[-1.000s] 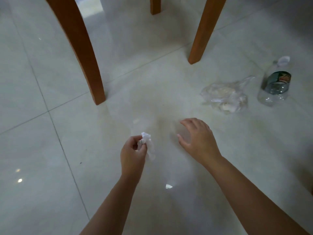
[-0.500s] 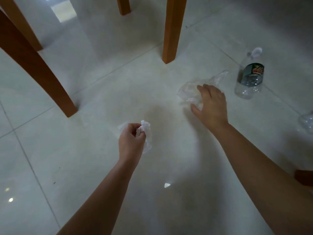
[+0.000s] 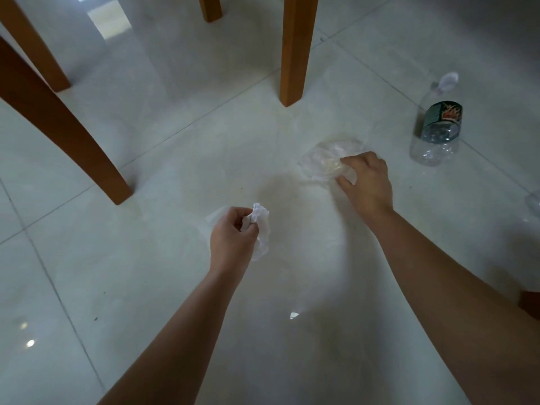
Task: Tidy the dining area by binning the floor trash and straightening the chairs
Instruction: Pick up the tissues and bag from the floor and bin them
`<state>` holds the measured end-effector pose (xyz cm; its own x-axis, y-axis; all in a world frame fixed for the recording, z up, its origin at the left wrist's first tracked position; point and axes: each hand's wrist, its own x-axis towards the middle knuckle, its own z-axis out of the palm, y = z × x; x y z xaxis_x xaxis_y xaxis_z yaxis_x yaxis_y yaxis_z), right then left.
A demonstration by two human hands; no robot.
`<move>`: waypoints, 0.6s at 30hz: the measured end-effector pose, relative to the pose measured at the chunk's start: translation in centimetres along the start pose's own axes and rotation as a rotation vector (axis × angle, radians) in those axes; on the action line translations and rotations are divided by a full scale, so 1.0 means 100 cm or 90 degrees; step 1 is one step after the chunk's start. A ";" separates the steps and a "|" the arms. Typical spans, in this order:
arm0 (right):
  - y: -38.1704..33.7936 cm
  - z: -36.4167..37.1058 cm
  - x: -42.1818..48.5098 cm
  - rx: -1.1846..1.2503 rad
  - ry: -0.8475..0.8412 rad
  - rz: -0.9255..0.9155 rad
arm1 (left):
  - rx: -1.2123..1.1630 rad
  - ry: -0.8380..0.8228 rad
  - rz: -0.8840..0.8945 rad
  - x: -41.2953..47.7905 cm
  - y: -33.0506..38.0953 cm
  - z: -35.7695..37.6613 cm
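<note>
My left hand (image 3: 233, 238) is closed around a crumpled white tissue (image 3: 261, 222), held above the pale tiled floor in the middle of the view. Up and to the right, my right hand (image 3: 366, 182) grips a crumpled clear plastic bag (image 3: 327, 159) that lies on the floor, fingers curled into its near edge. An empty clear plastic bottle (image 3: 438, 133) with a dark green label lies on the floor further right, apart from both hands.
Wooden chair legs stand ahead: one slanted leg (image 3: 73, 147) at left, another (image 3: 32, 45) behind it, a straight leg (image 3: 296, 51) at top centre, a short one (image 3: 209, 7) at the top edge. Another clear plastic piece (image 3: 533, 203) shows at the right edge.
My right hand reached forward and right to the plastic bag and closed its fingers on it. My left hand kept holding the tissue. The view shifted right.
</note>
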<state>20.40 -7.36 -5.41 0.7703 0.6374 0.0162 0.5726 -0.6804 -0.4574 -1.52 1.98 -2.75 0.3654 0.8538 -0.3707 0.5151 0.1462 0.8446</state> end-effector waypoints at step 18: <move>-0.094 -0.036 -0.079 0.282 -0.038 0.085 | -0.065 0.047 -0.019 -0.024 0.022 -0.062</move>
<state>9.97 -7.28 1.98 0.8041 0.5836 -0.1136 0.2852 -0.5462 -0.7876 -6.06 3.33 2.33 0.2906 0.8824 -0.3701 0.4419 0.2192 0.8698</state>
